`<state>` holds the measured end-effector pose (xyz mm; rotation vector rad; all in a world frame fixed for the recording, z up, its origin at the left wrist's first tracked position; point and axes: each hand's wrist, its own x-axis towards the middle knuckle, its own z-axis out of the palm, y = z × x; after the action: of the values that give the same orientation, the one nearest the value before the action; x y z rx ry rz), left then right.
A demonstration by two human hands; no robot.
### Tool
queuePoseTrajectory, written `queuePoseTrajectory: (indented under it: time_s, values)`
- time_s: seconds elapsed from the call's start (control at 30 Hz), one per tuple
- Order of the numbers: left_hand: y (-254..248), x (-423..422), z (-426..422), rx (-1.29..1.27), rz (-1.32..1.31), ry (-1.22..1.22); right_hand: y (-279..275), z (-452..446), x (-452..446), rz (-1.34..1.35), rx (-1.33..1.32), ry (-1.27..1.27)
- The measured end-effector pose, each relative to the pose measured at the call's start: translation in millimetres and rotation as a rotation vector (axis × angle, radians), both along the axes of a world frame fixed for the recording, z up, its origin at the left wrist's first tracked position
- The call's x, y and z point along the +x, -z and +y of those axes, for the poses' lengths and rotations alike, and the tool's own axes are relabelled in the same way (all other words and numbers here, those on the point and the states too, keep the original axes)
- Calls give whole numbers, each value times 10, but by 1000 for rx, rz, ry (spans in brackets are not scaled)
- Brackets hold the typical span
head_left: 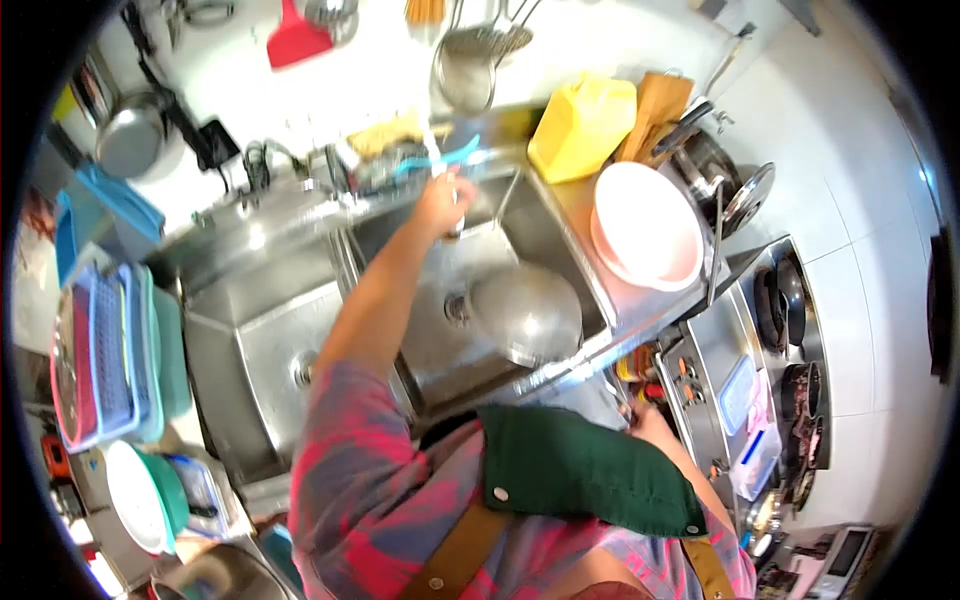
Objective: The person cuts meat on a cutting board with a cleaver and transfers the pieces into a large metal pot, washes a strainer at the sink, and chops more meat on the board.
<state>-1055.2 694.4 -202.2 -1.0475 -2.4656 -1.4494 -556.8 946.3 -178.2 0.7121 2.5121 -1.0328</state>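
Observation:
My left hand [443, 203] reaches over the back of the right sink basin [430, 370], its fingers curled round something white and slim that I cannot make out. Just beyond it lie a light blue curved plastic piece [455, 156] and a yellowish cloth [388, 133] on the back ledge. A rounded, shiny metal vessel [527, 315] sits in the same basin, close to the drain. My right hand [652, 424] is low beside my apron [580, 470], near the stove's front edge. Its fingers show only in part, and I cannot see what they touch.
A pale pink basin [648, 225] and a yellow jug [583, 128] stand on the right counter. Stacked plastic baskets [115, 350] flank the left sink basin [260, 340]. Ladles and strainers [470, 70] hang above. A stove [700, 390] with pans is at the right.

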Motion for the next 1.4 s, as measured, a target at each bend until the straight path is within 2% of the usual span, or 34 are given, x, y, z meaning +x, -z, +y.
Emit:
queuePoseTrajectory:
  time_s: [0.03,0.07,0.1,0.13,0.17,0.23,0.27,0.3,0.33,0.37,0.43,0.47,0.5,0.53,0.57,0.6,0.67,0.8,0.87,0.97,1.07,1.1,1.13,1.17,1.23,1.3,1.33,1.4]
  values:
    - [141,-97,37,8,-10,-8,-120,-108,-48,-124,307,-128]
    - [194,-150,81,18,-16,-6,-99,-200,-79,-241,460,-125]
    - [-45,29,37,123,5,11,-21,-198,-50,-272,450,-126]
    - [222,-114,31,212,27,54,20,-210,-40,-216,449,-87]
    - [57,72,-23,413,-208,37,-29,-236,-20,-123,394,-54]
    - [-22,256,-311,526,-165,-21,19,-245,81,48,243,41]
    - [376,86,-528,389,-14,-162,124,-205,140,129,148,100]
    - [237,345,-688,558,-159,-185,201,-171,115,207,49,151]
    - [275,464,-873,503,-545,-322,261,-142,-3,318,-23,177]
    - [592,531,-980,439,-54,-369,325,-125,-141,428,-97,202]
    - [791,875,-1089,416,-214,-287,237,-222,-560,678,-181,248]
    - [750,1133,-1052,402,-262,-294,-132,-383,-909,842,-316,287]
    - [830,1300,-1021,306,-383,-339,370,-135,-1250,836,-232,264]
    - [884,1452,-995,293,-351,-275,36,-282,-1637,962,-493,393]
    - [881,1609,-962,273,-190,-225,-43,-226,-2014,1084,-546,328]
    - [560,1863,-915,148,-201,-215,-209,-189,-2375,1126,-540,303]
    - [306,2149,-942,10,-236,-158,-550,-122,-3039,1171,-642,379]
    - [233,2470,-1193,-51,-185,-268,-980,133,-4192,1267,-260,367]
    - [207,2661,-1312,-48,-273,-377,-1173,147,-4485,1305,-203,447]
    - [163,2960,-1361,-34,-316,-467,-1335,204,-4620,1175,-71,469]
    - [203,3208,-1317,-46,-352,-538,-1039,242,-4959,1258,-96,445]
    - [161,3262,-1272,-48,-343,-560,-1030,245,-5057,1206,-188,425]
    - [152,3329,-1236,-50,-335,-582,-1245,189,-4959,1084,-252,397]
    - [289,3360,-1240,10,-381,-605,-1152,175,-5195,1179,-241,404]
    - [179,3447,-1113,-138,-327,-629,-974,351,-5829,1246,-89,397]
    - [380,3380,-1150,-226,-127,-496,-902,521,-6428,1172,85,278]
    - [288,3384,-1090,-199,-194,-476,-986,614,-6486,1132,112,205]
    - [365,3395,-1053,-241,-126,-547,-1036,747,-6772,1094,69,105]
